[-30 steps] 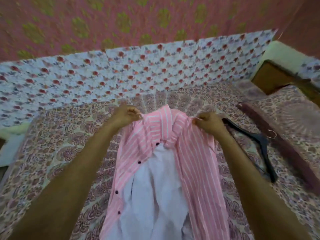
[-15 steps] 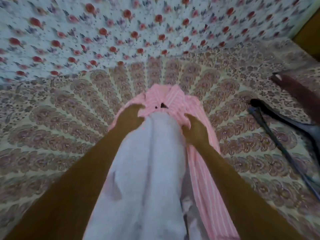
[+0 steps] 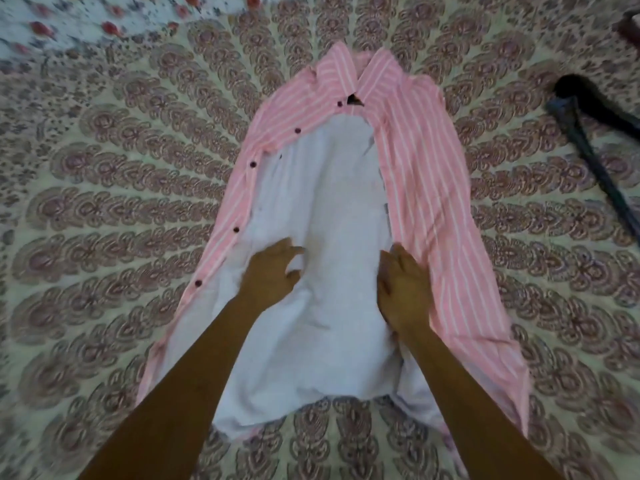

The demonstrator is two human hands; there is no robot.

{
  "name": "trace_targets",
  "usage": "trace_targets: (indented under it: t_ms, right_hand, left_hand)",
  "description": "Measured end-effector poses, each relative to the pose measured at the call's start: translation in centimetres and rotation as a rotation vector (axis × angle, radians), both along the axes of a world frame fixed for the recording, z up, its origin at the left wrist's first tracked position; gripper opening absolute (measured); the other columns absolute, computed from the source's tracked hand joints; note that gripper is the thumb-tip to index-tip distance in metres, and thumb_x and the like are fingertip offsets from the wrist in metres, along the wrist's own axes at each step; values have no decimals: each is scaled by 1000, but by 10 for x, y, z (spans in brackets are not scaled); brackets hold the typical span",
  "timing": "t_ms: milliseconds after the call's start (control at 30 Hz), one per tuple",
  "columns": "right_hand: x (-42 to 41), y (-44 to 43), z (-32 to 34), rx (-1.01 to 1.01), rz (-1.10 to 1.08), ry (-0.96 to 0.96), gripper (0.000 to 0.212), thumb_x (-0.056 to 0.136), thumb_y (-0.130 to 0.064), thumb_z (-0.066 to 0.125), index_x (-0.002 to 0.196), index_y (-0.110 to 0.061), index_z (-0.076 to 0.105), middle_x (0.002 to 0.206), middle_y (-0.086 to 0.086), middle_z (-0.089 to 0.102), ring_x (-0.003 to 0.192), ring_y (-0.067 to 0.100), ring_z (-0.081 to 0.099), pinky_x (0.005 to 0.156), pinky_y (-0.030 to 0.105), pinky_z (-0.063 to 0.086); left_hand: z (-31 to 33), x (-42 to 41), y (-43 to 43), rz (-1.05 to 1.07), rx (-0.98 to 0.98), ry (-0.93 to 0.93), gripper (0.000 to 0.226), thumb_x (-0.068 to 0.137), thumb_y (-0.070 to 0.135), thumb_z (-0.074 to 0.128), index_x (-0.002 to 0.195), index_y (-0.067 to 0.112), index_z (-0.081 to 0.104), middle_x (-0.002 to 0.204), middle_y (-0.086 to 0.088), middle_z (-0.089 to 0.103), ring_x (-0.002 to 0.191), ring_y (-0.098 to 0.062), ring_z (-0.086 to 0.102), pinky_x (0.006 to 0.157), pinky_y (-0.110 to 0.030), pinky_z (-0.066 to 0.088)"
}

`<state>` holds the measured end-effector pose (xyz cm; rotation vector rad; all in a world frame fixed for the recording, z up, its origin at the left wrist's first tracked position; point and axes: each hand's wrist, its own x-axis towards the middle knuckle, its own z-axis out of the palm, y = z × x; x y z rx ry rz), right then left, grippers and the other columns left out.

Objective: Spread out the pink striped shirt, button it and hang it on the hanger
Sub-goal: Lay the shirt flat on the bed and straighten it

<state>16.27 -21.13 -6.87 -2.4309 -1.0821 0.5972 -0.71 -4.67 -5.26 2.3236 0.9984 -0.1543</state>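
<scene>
The pink striped shirt [image 3: 426, 188] lies face up on the patterned bedsheet [image 3: 104, 209], collar pointing away from the person and hem toward them. Its two front panels are parted, so the pale white inner side of the back [image 3: 325, 237] shows down the middle. The collar [image 3: 349, 72] sits at the far end, its two points folded flat. Along the edge of the left panel runs a row of dark buttons [image 3: 253, 164], all undone; the right panel lies wider and smoother, reaching down to the lower right.

Both hands rest on the pale inner cloth about halfway down the shirt. The left hand [image 3: 268, 271] lies palm down with its fingers spread and slightly curled, pressing the cloth beside the button edge without gripping anything. The right hand [image 3: 403, 289] lies flat with its fingers together, touching the inner edge of the right panel, also holding nothing. Both bare forearms reach in from the bottom of the view.

The hanger [image 3: 588, 133], dark in colour, lies on the bedsheet well apart from the shirt at the right edge, partly cut off by the frame. A second sheet with red flowers [image 3: 69, 26] shows at the top left corner
</scene>
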Motion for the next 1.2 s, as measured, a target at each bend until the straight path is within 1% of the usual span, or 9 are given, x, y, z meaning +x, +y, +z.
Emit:
trace_targets:
  t_ms: [233, 400, 500, 700, 833, 900, 1000, 1100, 1200]
  right_hand:
    - [-65, -31, 19, -22, -70, 40, 64, 72, -31, 33, 125, -2, 53, 136, 26, 46, 120, 39, 49, 99, 44, 42]
    - [-120, -50, 34, 46, -92, -43, 50, 75, -23, 45, 120, -3, 53, 128, 22, 52, 114, 38, 50, 93, 41, 41]
    - [-159, -62, 42, 204, -28, -26, 37, 80, -24, 41, 112, -9, 52, 114, 11, 55, 101, 26, 51, 82, 33, 37]
    - [-197, -51, 64, 366, -217, 672, 37, 90, -43, 37, 108, -15, 55, 91, 2, 66, 81, 12, 60, 66, 22, 44]
    - [-165, -26, 79, 257, -616, 1225, 51, 93, -51, 36, 106, -7, 58, 98, 12, 66, 90, 24, 62, 81, 35, 48]
    - [-150, -26, 81, 208, -545, 1045, 32, 91, -35, 53, 98, -5, 63, 91, 12, 67, 86, 27, 63, 83, 39, 48]
    - [-133, -31, 78, 206, -633, 822, 7, 88, -14, 56, 83, -14, 60, 76, -2, 60, 76, 19, 57, 75, 32, 47]
    - [-126, -34, 68, 208, -749, 666, 14, 83, -18, 52, 94, -14, 59, 85, 0, 62, 88, 24, 57, 75, 30, 47]
    - [-137, -36, 60, 213, -738, 675, 25, 86, -19, 52, 109, -12, 58, 96, 3, 61, 82, 16, 57, 70, 12, 49]
  left_hand:
    - [39, -84, -28, 531, 228, -62, 36, 81, 9, 56, 117, 12, 58, 123, -14, 57, 115, -34, 52, 100, -44, 39]
    - [32, -137, -49, 904, -72, 293, 76, 80, 15, 63, 143, 14, 20, 143, -23, 31, 130, -41, 32, 104, -51, 30]
    - [42, -152, -59, 993, -100, 167, 53, 82, 16, 62, 129, 5, 40, 123, -21, 55, 104, -33, 54, 79, -37, 40]
    - [93, -116, -94, 566, 155, -254, 50, 84, 19, 65, 130, 7, 48, 115, -9, 63, 96, -21, 58, 78, -26, 41]
    - [94, -103, -122, -123, -308, -191, 57, 83, 6, 60, 135, 25, 44, 128, -6, 57, 110, -23, 56, 92, -40, 48]
    - [87, -107, -128, -242, -451, -166, 52, 82, 4, 60, 130, 23, 50, 126, -5, 59, 106, -21, 59, 90, -40, 50]
    - [76, -118, -127, 136, -373, -288, 37, 84, 4, 58, 118, 17, 61, 115, -4, 66, 89, -17, 65, 81, -37, 55]
    - [64, -131, -117, 523, -113, -329, 32, 84, 12, 61, 116, 17, 59, 110, -5, 65, 89, -18, 62, 78, -37, 54]
    - [63, -124, -114, 609, -362, -399, 48, 86, 30, 63, 129, 20, 45, 115, -3, 56, 100, -17, 56, 79, -31, 50]
